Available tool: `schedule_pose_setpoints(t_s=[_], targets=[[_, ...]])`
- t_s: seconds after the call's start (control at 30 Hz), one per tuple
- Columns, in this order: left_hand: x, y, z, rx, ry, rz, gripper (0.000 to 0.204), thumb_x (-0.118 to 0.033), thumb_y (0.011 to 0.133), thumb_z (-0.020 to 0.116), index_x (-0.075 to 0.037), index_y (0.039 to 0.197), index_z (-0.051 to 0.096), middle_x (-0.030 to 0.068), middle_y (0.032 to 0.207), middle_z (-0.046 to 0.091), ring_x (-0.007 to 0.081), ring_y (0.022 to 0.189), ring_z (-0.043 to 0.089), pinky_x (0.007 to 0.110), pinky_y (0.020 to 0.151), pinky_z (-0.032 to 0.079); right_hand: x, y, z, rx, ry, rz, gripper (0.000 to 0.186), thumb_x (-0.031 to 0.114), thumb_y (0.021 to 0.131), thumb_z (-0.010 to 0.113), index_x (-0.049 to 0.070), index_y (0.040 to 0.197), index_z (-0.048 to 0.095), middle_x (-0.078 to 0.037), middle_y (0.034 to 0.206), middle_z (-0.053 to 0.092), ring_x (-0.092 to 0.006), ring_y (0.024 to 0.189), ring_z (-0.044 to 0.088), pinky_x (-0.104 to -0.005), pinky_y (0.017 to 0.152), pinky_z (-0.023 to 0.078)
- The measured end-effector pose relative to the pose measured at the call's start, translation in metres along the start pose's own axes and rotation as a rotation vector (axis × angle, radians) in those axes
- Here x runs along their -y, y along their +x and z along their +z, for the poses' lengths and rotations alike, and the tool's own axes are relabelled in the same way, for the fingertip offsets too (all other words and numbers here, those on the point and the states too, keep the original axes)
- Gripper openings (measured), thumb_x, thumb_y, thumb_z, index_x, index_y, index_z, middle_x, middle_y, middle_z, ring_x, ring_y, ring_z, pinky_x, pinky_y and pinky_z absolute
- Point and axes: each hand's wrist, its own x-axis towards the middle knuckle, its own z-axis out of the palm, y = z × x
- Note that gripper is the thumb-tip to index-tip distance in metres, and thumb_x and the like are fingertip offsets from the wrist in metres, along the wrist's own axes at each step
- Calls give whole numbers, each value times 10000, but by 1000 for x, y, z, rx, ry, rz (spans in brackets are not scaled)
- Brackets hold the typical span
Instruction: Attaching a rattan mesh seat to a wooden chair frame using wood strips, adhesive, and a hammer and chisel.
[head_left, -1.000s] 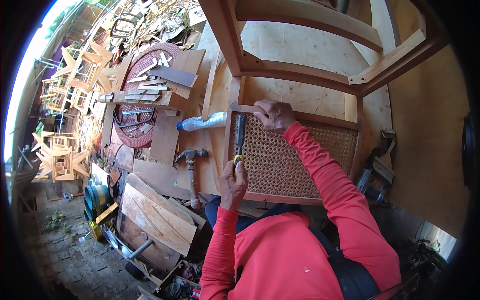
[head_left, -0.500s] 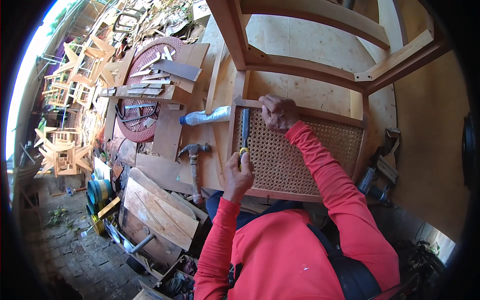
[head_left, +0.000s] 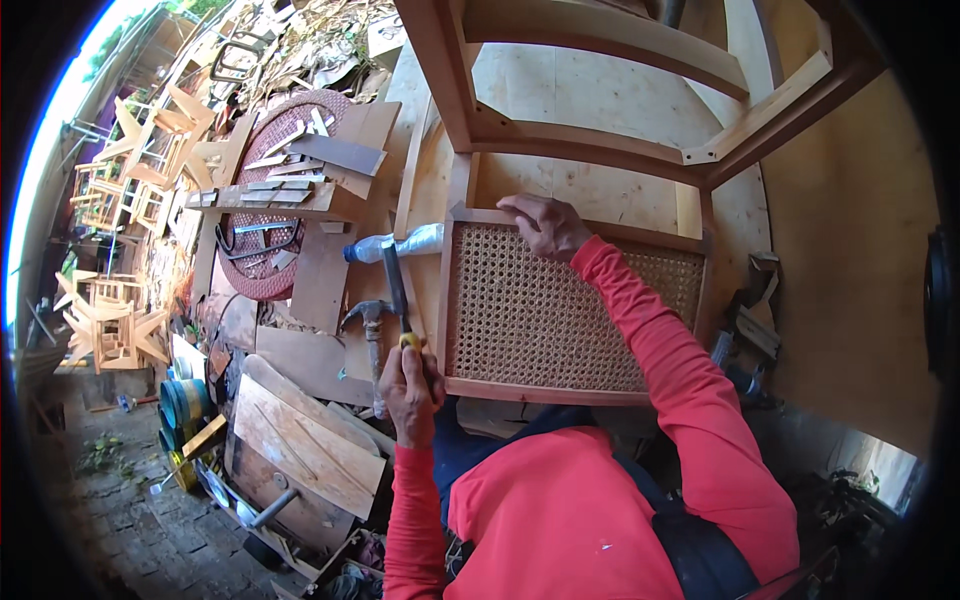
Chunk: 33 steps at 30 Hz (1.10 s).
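In my left hand [head_left: 408, 395] is a chisel [head_left: 397, 285], gripped by its yellow handle, its blade pointing up and away, left of the cane panel. My right hand [head_left: 548, 228] lies over the far rail of the wood-framed cane panel [head_left: 560, 310], its fingers curled together. What they hold, if anything, is too small to make out. The panel belongs to a wooden chair frame [head_left: 590, 135] that lies on the bench. Beyond the chisel tip lies a clear plastic bottle [head_left: 405, 243] with a blue cap. A hammer [head_left: 374, 345] rests just left of my left hand.
Wood strips [head_left: 292, 185] and a hacksaw-like metal frame [head_left: 258, 240] lie around a round red woven piece [head_left: 240, 272] at the left. Unfinished wooden chair frames [head_left: 105, 320] stand farther off. Teal buckets [head_left: 183, 405] and loose boards [head_left: 305, 425] sit below the bench.
My left hand has moved left with the chisel, off the cane panel, and the blade now tilts leftward. My right hand stays at the far rail. The whole view has shifted slightly.
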Motion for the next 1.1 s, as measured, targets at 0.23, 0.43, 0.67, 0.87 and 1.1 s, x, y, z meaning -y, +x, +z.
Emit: schedule_pose_setpoints(t_s=[0.23,0.43,0.67,0.87,1.1], targets=[[51,-58,-27,-86,77,-76,284,-309,1155,484,-61,1192,619,-9,768,560,49,451,456,216,381,324,61,-50,19,-393,-242,-317,173,70,788,814,67,873,663,-80,898,509,-269,861,542,-425,806,477],[44,-68,-28,-117,65,-63,249,-288,1152,495,-68,1167,610,-8,778,567,49,461,460,208,392,325,56,-68,61,-314,-372,-324,177,70,805,777,46,853,608,-117,909,515,-302,891,545,-455,826,488],[22,-70,-41,-220,69,-36,246,-294,1154,489,-75,1155,601,-13,803,579,39,495,469,202,404,329,71,-66,74,-407,-389,-481,158,90,804,712,44,824,562,-141,845,490,-331,822,537,-455,772,492],[12,-85,-63,-375,36,22,228,-251,1156,486,-51,1183,592,7,804,568,43,517,462,197,442,349,147,-122,135,30,59,-539,262,53,817,650,19,1077,638,-135,842,528,-356,829,576,-452,803,500],[24,-105,-66,-375,65,32,200,-214,1148,499,-37,1181,587,15,812,584,42,512,469,194,450,348,94,-71,107,-115,-589,-254,720,-1,807,590,-127,1503,456,-187,1168,522,-336,1075,534,-442,910,480]])
